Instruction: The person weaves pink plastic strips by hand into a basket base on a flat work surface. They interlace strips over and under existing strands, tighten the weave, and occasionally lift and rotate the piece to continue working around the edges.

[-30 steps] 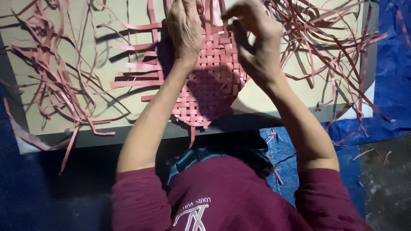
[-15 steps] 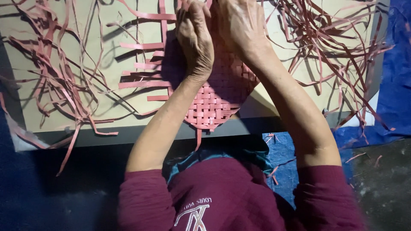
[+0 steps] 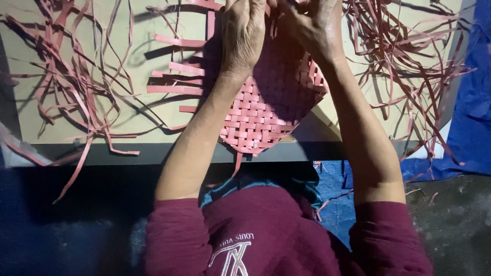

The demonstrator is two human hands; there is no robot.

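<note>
Since a second ago your hands have pushed farther toward the far edge of the board (image 3: 317, 133), and the woven mat (image 3: 266, 112) has come with them, so more of its finished weave now shows below your wrists.

Your left hand (image 3: 243, 36) lies palm down on the left part of the woven mat, fingers curled over its upper section; the fingertips run out of the top of the view, so you cannot tell exactly which strip they pinch. Your right hand (image 3: 312, 25) sits just beside it on the mat's upper right, fingers bent and closed down on the strips there, its tips likewise cut off.

The woven mat rests at the middle of the board's near edge, its rounded lower end reaching just over that edge, with one strip hanging down. Unwoven strip ends (image 3: 176, 69) stick out from its left side, flat on the board.

Loose reddish strips (image 3: 66, 87) lie tangled over the board's left half, some trailing off the near left corner. Another tangle (image 3: 404, 66) covers the right side, spilling toward the blue tarp (image 3: 475, 128) beyond the right edge.
</note>
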